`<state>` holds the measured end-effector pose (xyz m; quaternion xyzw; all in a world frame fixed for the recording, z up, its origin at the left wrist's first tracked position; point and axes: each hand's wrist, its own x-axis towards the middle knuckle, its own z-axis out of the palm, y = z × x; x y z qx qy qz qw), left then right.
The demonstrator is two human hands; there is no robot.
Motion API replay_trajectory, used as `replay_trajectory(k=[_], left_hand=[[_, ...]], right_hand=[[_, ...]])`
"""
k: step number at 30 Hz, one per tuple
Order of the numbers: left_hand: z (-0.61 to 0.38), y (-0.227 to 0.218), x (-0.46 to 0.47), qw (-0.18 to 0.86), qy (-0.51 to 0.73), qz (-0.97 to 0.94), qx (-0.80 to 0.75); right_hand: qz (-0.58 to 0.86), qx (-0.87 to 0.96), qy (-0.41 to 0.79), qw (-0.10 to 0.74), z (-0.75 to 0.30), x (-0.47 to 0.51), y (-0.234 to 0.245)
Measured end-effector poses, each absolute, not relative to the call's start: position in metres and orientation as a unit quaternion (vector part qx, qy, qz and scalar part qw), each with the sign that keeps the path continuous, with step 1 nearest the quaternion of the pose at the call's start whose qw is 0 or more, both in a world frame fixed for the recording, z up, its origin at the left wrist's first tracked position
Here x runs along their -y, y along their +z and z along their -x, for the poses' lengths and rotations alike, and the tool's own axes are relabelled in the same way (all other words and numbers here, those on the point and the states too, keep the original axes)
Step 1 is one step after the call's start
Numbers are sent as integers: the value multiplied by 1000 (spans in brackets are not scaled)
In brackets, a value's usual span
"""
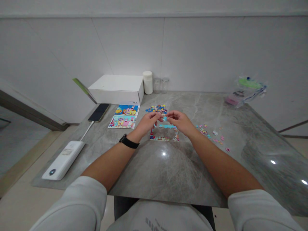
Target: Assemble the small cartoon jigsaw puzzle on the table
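My left hand and my right hand meet over the middle of the table, fingers closed in pinches. Between their fingertips shows a small light-blue jigsaw piece; which fingers grip it is partly hidden. Just below the hands lies a partly assembled jigsaw border, a rectangular frame with a light-blue upper strip and an open centre. Behind my left fingers is a pile of mostly blue and yellow jigsaw pieces. Loose pink, yellow and light-blue pieces are scattered to the right of my right wrist.
Two cartoon picture cards lie at the left, before a white box. A white bottle and two clear jars stand by the wall. A phone is cabled to a white power bank. A plastic bag sits far right.
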<state>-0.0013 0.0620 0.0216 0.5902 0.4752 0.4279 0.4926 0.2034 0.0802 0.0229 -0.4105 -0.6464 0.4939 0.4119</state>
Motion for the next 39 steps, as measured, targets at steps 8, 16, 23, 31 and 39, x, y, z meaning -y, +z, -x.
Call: replay_trajectory(k=[8, 16, 23, 31, 39], left_hand=[[3, 17, -65, 478, 386, -624, -483], [10, 19, -70, 479, 366, -629, -490], [12, 20, -70, 487, 348, -627, -498], [13, 17, -71, 499, 345, -622, -495], [38, 8, -89, 270, 290, -724, -565]], right_hand=[[416, 676, 449, 409, -201, -79, 18], [363, 797, 244, 417, -204, -73, 20], [349, 830, 199, 387, -204, -75, 14], [343, 844, 135, 389, -204, -76, 3], [343, 873, 125, 322, -197, -89, -16]])
